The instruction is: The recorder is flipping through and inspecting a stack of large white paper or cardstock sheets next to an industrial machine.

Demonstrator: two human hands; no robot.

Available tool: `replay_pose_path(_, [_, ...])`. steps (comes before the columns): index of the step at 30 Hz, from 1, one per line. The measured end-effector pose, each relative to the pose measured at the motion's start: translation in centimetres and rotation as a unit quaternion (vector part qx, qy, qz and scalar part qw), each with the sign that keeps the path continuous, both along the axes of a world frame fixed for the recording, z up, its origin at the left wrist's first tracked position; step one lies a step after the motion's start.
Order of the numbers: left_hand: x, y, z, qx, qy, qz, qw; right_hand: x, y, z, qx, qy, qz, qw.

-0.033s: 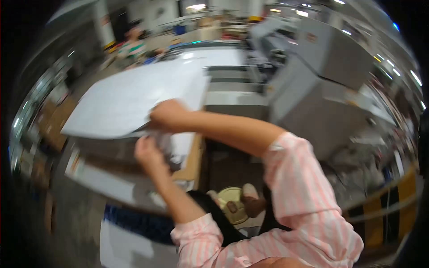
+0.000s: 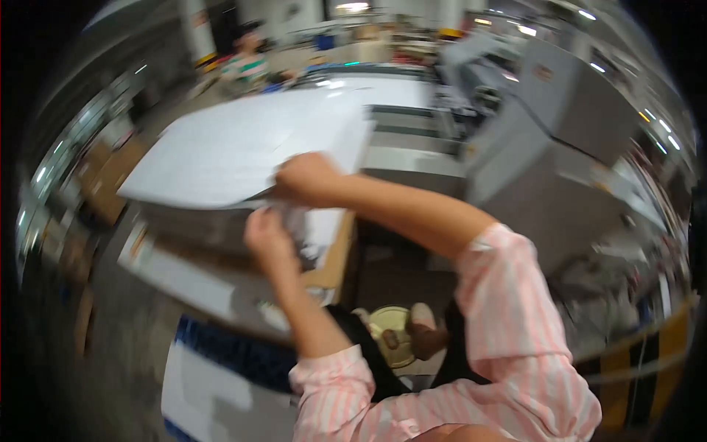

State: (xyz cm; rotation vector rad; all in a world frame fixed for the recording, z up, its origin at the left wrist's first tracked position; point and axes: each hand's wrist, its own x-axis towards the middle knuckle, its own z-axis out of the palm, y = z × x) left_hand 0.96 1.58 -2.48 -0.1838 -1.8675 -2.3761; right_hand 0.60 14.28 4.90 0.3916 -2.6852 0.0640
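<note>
The picture is blurred by motion. A large bundle of white sheets (image 2: 236, 144) is raised at a slant over a stack of paper (image 2: 191, 221) on a wooden pallet (image 2: 335, 258). My right hand (image 2: 309, 180) is closed on the near right edge of the raised sheets. Just below it, my left hand (image 2: 269, 236) reaches under the raised bundle and touches the corner of the stack. Blur hides whether its fingers grip a sheet. Both arms wear pink striped sleeves.
A big grey machine (image 2: 545, 147) stands close on the right, with a long white-topped table (image 2: 383, 88) behind the stack. A person in a green striped top (image 2: 247, 62) is far back. Blue and white sheets (image 2: 221, 361) lie on the floor below. Yellow-black striped marking (image 2: 663, 353) runs at lower right.
</note>
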Motion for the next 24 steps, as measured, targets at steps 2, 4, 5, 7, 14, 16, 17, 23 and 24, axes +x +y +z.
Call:
replay_pose_path(2, [-0.7, -0.3, -0.8, -0.025, 0.077, 0.027, 0.996, 0.4, -0.3, 0.1, 0.023, 0.022, 0.016, 0.999])
replay_pose_path(4, [-1.2, -0.1, -1.1, -0.051, 0.111, 0.027, 0.992, 0.6, -0.2, 0.2, 0.027, 0.066, 0.039, 0.997])
replay_pose_path(5, [0.3, 0.5, 0.3, 0.013, 0.064, 0.008, 0.998, 0.6, 0.3, -0.1, 0.038, 0.064, 0.037, 0.997])
replay_pose_path(7, [0.6, -0.4, 0.2, 0.034, 0.051, -0.021, 0.998, 0.9, -0.5, -0.2, 0.046, 0.066, 0.053, 0.995])
replay_pose_path(14, [1.5, -1.2, 1.3, 0.072, 0.003, -0.028, 0.997, 3.2, -1.5, 1.6, -0.004, 0.105, 0.156, 0.982])
replay_pose_path(16, [1.3, -0.6, 1.3, 0.096, 0.01, -0.016, 0.995, 3.2, -1.4, 2.1, -0.013, 0.078, 0.138, 0.987])
replay_pose_path(17, [1.3, -0.5, 1.2, 0.101, 0.007, -0.019, 0.995, 2.5, -1.3, 2.1, -0.024, 0.07, 0.128, 0.989])
replay_pose_path(23, [1.0, -1.0, 1.0, 0.07, -0.004, -0.022, 0.997, 1.6, -1.6, 3.3, 0.048, 0.042, 0.131, 0.989])
replay_pose_path(24, [0.8, -0.9, 0.9, 0.046, -0.011, -0.019, 0.999, 2.0, -1.7, 3.2, 0.127, 0.045, 0.124, 0.983])
